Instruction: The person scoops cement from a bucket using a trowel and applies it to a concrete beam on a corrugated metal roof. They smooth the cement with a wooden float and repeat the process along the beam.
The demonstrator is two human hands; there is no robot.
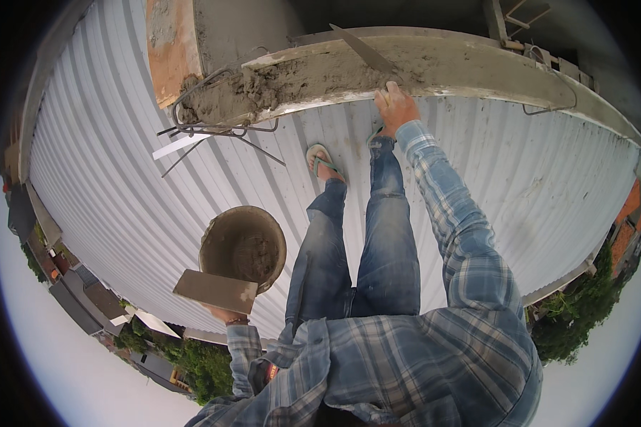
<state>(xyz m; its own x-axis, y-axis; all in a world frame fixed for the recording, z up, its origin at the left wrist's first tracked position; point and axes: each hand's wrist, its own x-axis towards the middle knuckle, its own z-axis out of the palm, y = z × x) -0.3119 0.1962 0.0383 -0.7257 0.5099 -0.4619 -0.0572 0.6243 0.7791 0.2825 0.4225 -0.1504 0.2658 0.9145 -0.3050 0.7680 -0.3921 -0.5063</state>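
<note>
My right hand [397,108] is closed round the grip of a trowel [363,50]. The trowel's pointed blade reaches up and left over the top of a narrow ledge [491,65] coated with wet grey mortar [260,83]. Low on the left, my left hand [228,314] holds a flat rectangular board [216,290] from beneath, its fingers mostly hidden under it. The board's upper face looks grey and smeared. It overlaps the near rim of a round bucket [205,245], which has more mortar inside.
Bent steel rods [224,132] stick out from the ledge's left end, beside a brick and concrete pillar [174,50]. A wire loop [552,110] hangs at the right. My sandalled feet [324,162] stand on a corrugated metal roof [121,156]; trees and rooftops lie beyond its edges.
</note>
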